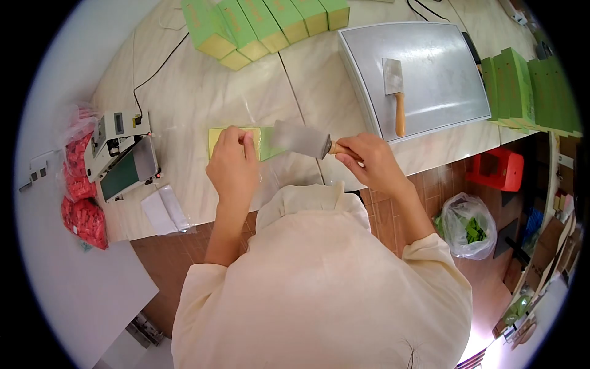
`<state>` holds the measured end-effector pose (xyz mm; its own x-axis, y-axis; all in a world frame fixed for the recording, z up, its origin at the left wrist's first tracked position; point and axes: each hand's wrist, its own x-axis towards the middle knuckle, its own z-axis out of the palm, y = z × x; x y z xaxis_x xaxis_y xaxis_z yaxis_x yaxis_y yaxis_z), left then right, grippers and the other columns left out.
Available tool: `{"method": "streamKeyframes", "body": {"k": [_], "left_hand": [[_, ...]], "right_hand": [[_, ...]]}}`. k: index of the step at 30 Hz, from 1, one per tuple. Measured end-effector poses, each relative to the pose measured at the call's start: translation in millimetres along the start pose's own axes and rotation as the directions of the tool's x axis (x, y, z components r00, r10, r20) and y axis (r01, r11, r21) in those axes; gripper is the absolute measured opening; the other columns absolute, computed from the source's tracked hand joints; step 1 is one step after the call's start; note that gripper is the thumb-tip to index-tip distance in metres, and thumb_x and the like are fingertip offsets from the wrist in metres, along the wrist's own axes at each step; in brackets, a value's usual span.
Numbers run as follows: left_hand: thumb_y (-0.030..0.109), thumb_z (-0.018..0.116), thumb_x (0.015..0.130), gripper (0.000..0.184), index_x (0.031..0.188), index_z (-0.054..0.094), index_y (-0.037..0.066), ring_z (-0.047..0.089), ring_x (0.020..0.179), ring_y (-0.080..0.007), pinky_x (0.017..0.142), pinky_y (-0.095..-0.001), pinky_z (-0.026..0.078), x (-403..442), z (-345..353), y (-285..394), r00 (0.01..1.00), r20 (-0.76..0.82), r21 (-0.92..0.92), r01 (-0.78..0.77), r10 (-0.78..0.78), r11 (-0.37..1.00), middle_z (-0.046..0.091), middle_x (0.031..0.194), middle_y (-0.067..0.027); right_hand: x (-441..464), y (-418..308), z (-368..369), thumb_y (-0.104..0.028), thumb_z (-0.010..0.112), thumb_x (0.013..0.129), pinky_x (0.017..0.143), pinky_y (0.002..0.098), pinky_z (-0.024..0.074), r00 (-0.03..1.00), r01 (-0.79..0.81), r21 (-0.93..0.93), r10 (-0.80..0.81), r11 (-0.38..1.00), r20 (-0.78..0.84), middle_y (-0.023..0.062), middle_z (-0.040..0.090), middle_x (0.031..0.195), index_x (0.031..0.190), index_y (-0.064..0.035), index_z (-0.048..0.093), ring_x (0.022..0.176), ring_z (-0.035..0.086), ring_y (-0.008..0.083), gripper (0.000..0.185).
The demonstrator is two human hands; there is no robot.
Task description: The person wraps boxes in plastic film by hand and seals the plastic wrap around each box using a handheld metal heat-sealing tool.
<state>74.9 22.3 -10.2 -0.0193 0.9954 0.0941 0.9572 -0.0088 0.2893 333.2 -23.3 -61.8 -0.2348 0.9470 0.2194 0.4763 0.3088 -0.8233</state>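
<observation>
My right hand (367, 161) is wrapped round the wooden handle of a scraper (301, 139), whose broad metal blade points left and is blurred. The blade's tip lies over the green part of a yellow and green box (216, 139) on the table. Clear film shows around this box. Bent fingers of my left hand (236, 161) press on its yellow part and hold it; the fingertips are partly hidden. A second scraper (393, 77), also wooden-handled, rests on a large silver flat-topped plate (436, 74) to the right.
Green and yellow boxes (261, 24) stand in a row at the back; more green boxes (513, 86) are far right. On the left are a small machine (126, 154) with a cord, red packets in plastic (83, 215) and a white packet (165, 210). A red bin (507, 169) stands below.
</observation>
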Motion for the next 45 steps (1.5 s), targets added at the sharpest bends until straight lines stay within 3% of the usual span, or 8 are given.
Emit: {"method": "streamKeyframes", "body": {"k": [8, 16, 18, 22, 27, 34, 39, 45], "left_hand": [[0.023, 0.061, 0.094, 0.017, 0.087, 0.058, 0.008, 0.062, 0.071, -0.0249, 0.062, -0.0378, 0.047, 5.8, 1.1, -20.1, 1.000, -0.009, 0.004, -0.002, 0.002, 1.000, 0.064, 0.079, -0.0058], [0.020, 0.062, 0.094, 0.014, 0.089, 0.056, 0.008, 0.060, 0.074, -0.0266, 0.062, -0.0396, 0.046, 8.1, 4.4, -37.8, 0.995, -0.055, -0.005, -0.080, 0.080, 0.997, 0.061, 0.078, -0.0060], [0.020, 0.062, 0.093, 0.014, 0.100, 0.060, 0.008, 0.062, 0.075, -0.0231, 0.064, -0.0368, 0.046, 6.4, -4.8, -36.0, 0.995, 0.044, -0.122, 0.094, -0.089, 0.988, 0.064, 0.080, -0.0062], [0.024, 0.063, 0.092, 0.022, 0.108, 0.060, 0.008, 0.059, 0.078, -0.0241, 0.067, -0.0381, 0.046, -7.0, -32.8, -33.0, 0.963, 0.214, -0.090, 0.189, -0.167, 0.978, 0.064, 0.079, -0.0043], [0.015, 0.076, 0.079, 0.046, 0.123, 0.060, 0.012, 0.055, 0.091, -0.0189, 0.089, -0.0385, 0.038, -25.1, -36.7, -49.8, 0.949, 0.178, -0.094, -0.246, 0.260, 0.965, 0.063, 0.081, 0.0015], [0.009, 0.078, 0.074, 0.045, 0.118, 0.065, 0.013, 0.055, 0.091, -0.0185, 0.094, -0.0390, 0.035, -22.6, -42.2, -69.9, 0.946, 0.075, -0.162, -0.302, 0.317, 0.939, 0.063, 0.084, 0.0034], [0.008, 0.078, 0.071, 0.040, 0.110, 0.068, 0.015, 0.052, 0.101, -0.0241, 0.096, -0.0423, 0.037, -14.2, -46.9, -71.9, 0.862, -0.004, -0.135, -0.503, 0.507, 0.854, 0.059, 0.095, -0.0004], [0.013, 0.078, 0.072, 0.020, 0.090, 0.070, 0.012, 0.048, 0.109, -0.0270, 0.097, -0.0447, 0.037, -1.8, -31.5, -79.6, 0.826, 0.094, -0.090, -0.550, 0.557, 0.831, 0.057, 0.100, -0.0012]], "right_hand": [[14.7, -8.2, 2.9, -0.018, 0.070, 0.087, 0.058, 0.0382, 0.0441, 0.989, 0.148, -0.033, -0.147, 0.988, 0.012, 0.0077, 0.061, 0.068, 0.092, -0.0047, 0.067, 0.062, 0.057, 0.0279, 0.015], [25.6, -26.8, 1.5, -0.017, 0.069, 0.086, 0.052, 0.0377, 0.0448, 0.988, 0.135, -0.087, -0.127, 0.987, 0.083, 0.0066, 0.062, 0.067, 0.088, -0.0073, 0.066, 0.060, 0.060, 0.0262, 0.010], [27.4, -33.9, 2.3, -0.016, 0.068, 0.086, 0.051, 0.0378, 0.0446, 0.988, 0.132, -0.117, -0.122, 0.984, 0.094, 0.0061, 0.063, 0.067, 0.088, -0.0082, 0.066, 0.060, 0.060, 0.0259, 0.009], [34.5, -50.5, 6.7, -0.017, 0.067, 0.088, 0.050, 0.0377, 0.0449, 0.985, 0.133, -0.168, -0.111, 0.977, 0.134, 0.0047, 0.064, 0.069, 0.086, -0.0101, 0.066, 0.060, 0.061, 0.0255, 0.007], [42.5, -61.4, 19.5, -0.019, 0.066, 0.089, 0.049, 0.0370, 0.0450, 0.980, 0.144, -0.250, -0.102, 0.958, 0.170, 0.0035, 0.063, 0.068, 0.085, -0.0105, 0.065, 0.060, 0.061, 0.0247, 0.010], [50.8, -67.6, 26.1, -0.017, 0.067, 0.088, 0.050, 0.0382, 0.0438, 0.972, 0.172, -0.265, -0.119, 0.949, 0.202, 0.0069, 0.061, 0.069, 0.087, -0.0064, 0.064, 0.059, 0.059, 0.0270, 0.011], [50.8, -67.6, 26.1, -0.018, 0.067, 0.088, 0.051, 0.0382, 0.0444, 0.970, 0.156, -0.282, -0.093, 0.947, 0.226, 0.0070, 0.063, 0.070, 0.088, -0.0059, 0.065, 0.060, 0.059, 0.0275, 0.012], [51.7, -67.1, 30.1, -0.018, 0.067, 0.088, 0.051, 0.0381, 0.0447, 0.973, 0.162, -0.268, -0.109, 0.950, 0.203, 0.0070, 0.063, 0.070, 0.089, -0.0060, 0.065, 0.060, 0.059, 0.0273, 0.012]]}}
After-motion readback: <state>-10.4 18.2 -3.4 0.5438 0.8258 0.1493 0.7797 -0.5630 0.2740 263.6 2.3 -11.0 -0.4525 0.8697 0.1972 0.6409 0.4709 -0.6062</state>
